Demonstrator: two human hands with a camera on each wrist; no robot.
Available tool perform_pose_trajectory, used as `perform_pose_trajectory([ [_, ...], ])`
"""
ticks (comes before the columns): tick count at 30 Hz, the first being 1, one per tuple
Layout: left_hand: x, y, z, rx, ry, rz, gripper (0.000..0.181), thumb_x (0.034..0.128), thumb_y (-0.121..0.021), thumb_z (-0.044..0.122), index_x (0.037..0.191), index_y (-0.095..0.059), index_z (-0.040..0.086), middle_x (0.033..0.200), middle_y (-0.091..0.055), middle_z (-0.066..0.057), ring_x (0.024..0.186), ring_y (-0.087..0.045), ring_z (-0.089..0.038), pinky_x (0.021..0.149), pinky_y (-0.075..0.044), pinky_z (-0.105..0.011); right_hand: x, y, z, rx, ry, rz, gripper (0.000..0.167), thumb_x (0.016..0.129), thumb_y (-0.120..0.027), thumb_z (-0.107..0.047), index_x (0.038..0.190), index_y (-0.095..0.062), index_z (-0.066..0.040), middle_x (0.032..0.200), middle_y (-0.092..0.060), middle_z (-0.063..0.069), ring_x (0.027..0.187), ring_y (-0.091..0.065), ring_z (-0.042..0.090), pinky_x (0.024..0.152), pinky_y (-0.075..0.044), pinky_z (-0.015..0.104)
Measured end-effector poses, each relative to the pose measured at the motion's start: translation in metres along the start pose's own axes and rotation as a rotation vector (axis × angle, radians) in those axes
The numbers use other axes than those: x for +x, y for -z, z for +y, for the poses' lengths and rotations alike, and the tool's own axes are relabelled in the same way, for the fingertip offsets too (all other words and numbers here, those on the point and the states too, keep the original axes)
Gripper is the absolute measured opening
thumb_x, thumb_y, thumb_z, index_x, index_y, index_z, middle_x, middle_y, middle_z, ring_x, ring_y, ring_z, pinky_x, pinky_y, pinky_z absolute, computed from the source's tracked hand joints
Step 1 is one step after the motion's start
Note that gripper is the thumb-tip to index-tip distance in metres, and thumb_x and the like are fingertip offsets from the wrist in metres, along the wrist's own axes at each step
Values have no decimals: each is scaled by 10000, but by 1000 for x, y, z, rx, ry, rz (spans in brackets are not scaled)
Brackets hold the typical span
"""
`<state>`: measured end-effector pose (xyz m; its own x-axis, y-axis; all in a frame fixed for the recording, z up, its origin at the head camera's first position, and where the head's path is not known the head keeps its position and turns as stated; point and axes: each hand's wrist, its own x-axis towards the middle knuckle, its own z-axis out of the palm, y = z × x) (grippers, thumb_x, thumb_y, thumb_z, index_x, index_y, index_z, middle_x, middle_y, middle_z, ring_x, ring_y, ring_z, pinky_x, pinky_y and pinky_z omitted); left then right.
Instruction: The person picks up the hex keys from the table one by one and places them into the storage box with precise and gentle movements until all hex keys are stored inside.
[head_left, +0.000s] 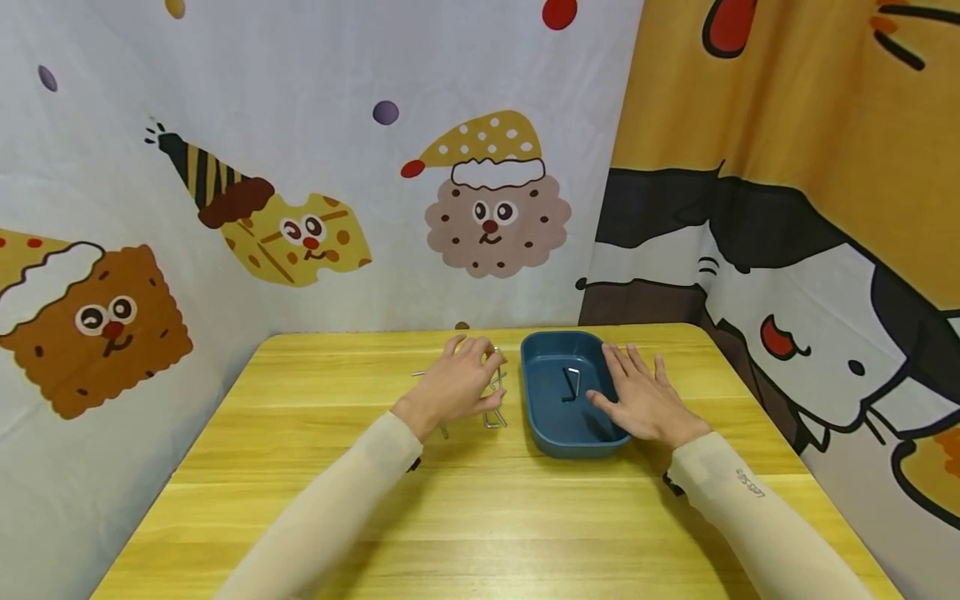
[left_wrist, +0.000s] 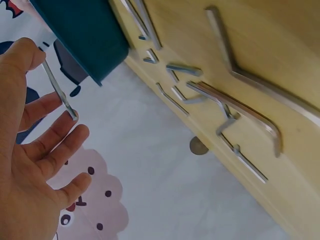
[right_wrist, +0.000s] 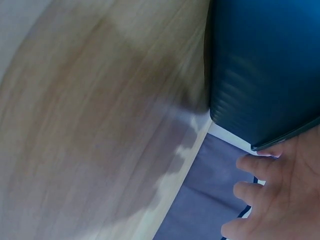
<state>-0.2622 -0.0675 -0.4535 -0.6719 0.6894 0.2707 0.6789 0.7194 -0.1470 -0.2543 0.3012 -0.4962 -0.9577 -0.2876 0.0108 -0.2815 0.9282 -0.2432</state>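
Observation:
My left hand is raised over the table just left of the blue tray. In the left wrist view it pinches a silver hex key between the thumb and fingertips, the other fingers spread. Several L-shaped silver hex keys lie scattered on the wood below; in the head view the hand partly covers them. A black hex key and a silver one lie inside the tray. With fingers extended, my right hand rests at the tray's right rim, holding nothing.
The wooden table runs up to a printed cloth backdrop at its far edge. A yellow curtain with a cartoon print hangs at the right.

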Motion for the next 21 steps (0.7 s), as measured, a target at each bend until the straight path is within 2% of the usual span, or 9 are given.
perform_pose_trajectory([
  [6,11,-1,6,-3,-5,-25,446,1160,-677,475,1466,-735,155,1435,-681,-77,1396,-669,-298,1353,-478,-627,2,0,0,6,0,-4,985,1192,-535,-623,1862,-151,-12,1941,-193,261,1813,-88,561,1396,36,875],
  [13,21,-1,16,2,-28,-22,473,1157,-689,519,1471,-736,168,1456,-694,-68,1413,-664,-262,1354,-485,-610,0,-1,2,3,-5,-2,991,1188,-536,-629,1862,-153,-12,1938,-197,266,1810,-106,566,1395,18,880],
  [21,31,1,22,-56,-13,-3,481,1142,-727,523,1481,-751,183,1452,-712,-53,1380,-674,-251,1369,-466,-601,2,-1,1,7,2,-4,993,1190,-538,-627,1863,-145,-12,1939,-192,266,1809,-99,569,1389,42,884],
])
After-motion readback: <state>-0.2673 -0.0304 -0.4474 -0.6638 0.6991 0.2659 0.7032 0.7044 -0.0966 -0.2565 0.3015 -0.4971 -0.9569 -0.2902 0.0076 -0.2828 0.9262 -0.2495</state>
